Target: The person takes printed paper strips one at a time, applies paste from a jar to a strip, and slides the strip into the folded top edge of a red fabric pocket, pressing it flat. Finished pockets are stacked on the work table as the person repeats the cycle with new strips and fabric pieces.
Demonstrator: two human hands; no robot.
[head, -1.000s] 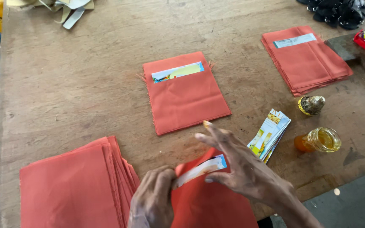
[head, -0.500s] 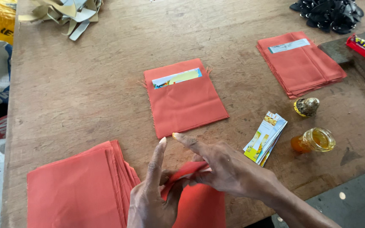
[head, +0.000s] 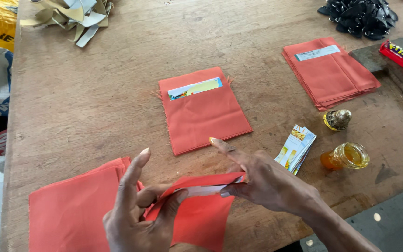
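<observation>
Head view: low in the frame, just right of centre, both hands work an orange cloth pouch (head: 201,219) held at the near edge of the wooden bench (head: 94,102). The left hand (head: 138,212) pinches the pouch's upper flap between thumb and curled fingers, with the forefinger standing straight up and free. The right hand (head: 269,182) grips a pale paper strip (head: 206,190) at the pouch's mouth with thumb and lower fingers, its forefinger stretched out flat above the cloth.

The pouch looks thin, light and limp, so it will sag and fold unless it is held by the hem near the opening, as it is now. The strip looks like light card, stiffer than the cloth but easy to crease; its end is the place to hold it.

A stack of orange cloths (head: 71,205) lies at the lower left, touching the pouch. A finished pouch with a coloured card (head: 204,109) sits mid-frame. Another stack (head: 332,72) lies at upper right, with a pile of cards (head: 296,148) and a small glass jar (head: 346,156) at right.
</observation>
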